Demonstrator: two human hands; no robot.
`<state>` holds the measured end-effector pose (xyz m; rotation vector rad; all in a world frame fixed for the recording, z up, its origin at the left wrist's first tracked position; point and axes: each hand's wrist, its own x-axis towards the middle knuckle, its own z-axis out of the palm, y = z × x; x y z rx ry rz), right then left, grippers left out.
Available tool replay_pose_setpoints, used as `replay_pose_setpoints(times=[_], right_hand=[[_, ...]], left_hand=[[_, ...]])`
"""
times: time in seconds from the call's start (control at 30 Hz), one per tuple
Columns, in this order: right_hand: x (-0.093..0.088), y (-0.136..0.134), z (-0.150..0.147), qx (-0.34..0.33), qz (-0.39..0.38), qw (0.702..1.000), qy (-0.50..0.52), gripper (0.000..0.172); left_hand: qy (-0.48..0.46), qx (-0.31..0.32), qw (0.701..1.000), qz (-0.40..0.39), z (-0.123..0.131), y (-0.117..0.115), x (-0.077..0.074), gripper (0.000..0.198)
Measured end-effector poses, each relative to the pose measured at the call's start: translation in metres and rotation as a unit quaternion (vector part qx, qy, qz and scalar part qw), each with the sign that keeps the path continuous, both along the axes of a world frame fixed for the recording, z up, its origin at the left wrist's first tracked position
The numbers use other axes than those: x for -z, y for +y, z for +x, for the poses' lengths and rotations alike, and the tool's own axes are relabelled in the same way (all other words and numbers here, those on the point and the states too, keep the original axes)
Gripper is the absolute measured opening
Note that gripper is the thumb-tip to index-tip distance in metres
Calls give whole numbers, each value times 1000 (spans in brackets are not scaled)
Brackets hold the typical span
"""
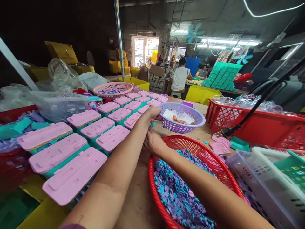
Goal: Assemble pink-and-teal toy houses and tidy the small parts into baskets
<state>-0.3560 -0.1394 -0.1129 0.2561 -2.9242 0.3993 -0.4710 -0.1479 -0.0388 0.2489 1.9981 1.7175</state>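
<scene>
My left hand (pixel 153 114) is at the left rim of a purple basket (pixel 200 119), fingers curled; what is in them is hidden. White paper (pixel 169 114) and small orange-brown pieces (pixel 178 120) lie in that basket. Just below, my right hand (pixel 153 141) bends inward with closed fingers, beside the rim of a red basket (pixel 186 138). Small teal bits show between the hands, too small to name. Many blue and purple spiral-patterned discs (pixel 177 190) fill the red basket under my right forearm. Left of my hands stand rows of teal boxes with pink lids (pixel 113 138).
A pink basket (pixel 128 87) and a clear plastic bin (pixel 62 106) stand at the back left. To the right are a red crate (pixel 262 127), a white crate (pixel 274 171) and loose pink parts (pixel 220 147). Other people (pixel 180 78) sit farther back.
</scene>
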Motion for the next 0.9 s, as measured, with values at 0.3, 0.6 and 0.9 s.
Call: replay_pose_setpoints(times=[0.3,0.6,0.9], right_hand=[[-3,91,110,65,-58,996,-2,25],[18,131,130,128,-92,988,-1,23],[15,148,138,187,-66,979,-46,27]], left_hand=[[-30,-3,999,20,7,18,34,27],[-5,-73,997,-4,-12,18,55,30],[2,-74,997,20,-4,32,69,26]])
